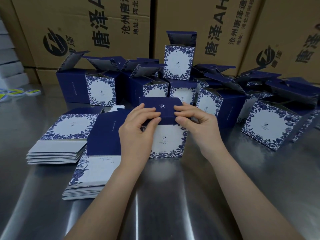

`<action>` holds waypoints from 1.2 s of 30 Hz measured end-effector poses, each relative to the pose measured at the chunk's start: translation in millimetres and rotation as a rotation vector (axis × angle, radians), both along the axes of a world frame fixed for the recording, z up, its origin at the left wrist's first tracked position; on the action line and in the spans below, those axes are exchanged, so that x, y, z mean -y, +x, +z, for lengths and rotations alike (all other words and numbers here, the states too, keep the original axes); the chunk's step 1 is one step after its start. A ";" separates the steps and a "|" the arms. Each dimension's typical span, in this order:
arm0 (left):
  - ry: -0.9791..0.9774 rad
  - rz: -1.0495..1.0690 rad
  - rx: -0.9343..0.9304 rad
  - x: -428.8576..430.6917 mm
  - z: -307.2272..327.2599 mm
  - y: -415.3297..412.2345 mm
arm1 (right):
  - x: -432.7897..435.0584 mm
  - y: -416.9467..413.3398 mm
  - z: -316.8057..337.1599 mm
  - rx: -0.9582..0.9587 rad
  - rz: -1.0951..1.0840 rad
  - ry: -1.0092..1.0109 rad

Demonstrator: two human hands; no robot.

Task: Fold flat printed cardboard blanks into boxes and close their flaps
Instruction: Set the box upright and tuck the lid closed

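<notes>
- One blue-and-white printed box (168, 137) is standing upright on the steel table (173, 196), near the middle of our view, and we are working on its top.
- We are pressing its dark blue lid flap (161, 105) down flat over the opening; the flap is lying level, with a small white emblem showing on it.
- Our left hand (138, 129) is gripping the flap's front left edge, fingers curled on top and thumb pinching from the front.
- Our right hand (195, 122) is gripping the front right edge the same way, fingertips lying on the flap and thumb pressing at the fold.
- We are seeing the box's white front panel between our wrists, framed by a blue floral border.
- Two stacks of flat blanks are lying to the left of the box: the nearer stack (93, 170) just beside our left forearm, the farther stack (58, 142) just left of it.
- Many folded boxes with their lids standing open (102, 90) are crowding the table behind and to the right, one of them (178, 62) sitting on top of the others.
- Large brown shipping cartons (86, 23) with black printed characters are forming a wall behind everything.
</notes>
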State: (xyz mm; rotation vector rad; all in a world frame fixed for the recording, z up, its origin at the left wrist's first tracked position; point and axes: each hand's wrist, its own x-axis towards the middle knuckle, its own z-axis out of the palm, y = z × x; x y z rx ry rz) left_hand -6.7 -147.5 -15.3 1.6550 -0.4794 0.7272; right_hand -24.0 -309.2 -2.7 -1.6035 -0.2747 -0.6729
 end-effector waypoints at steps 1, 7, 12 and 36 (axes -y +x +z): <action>-0.004 0.002 -0.002 0.4 0.1 -0.1 | -0.4 0.4 -0.1 0.003 -0.005 0.000; -0.027 -0.059 -0.043 -2.4 -0.9 2.2 | 5.2 -0.6 0.1 -0.023 0.039 -0.034; -0.188 -0.237 -0.151 -12.5 0.8 3.7 | 10.4 -1.4 2.2 -0.028 0.076 -0.033; -0.038 -0.063 -0.062 2.3 1.1 2.0 | -10.9 -1.7 2.0 -0.015 -0.076 -0.115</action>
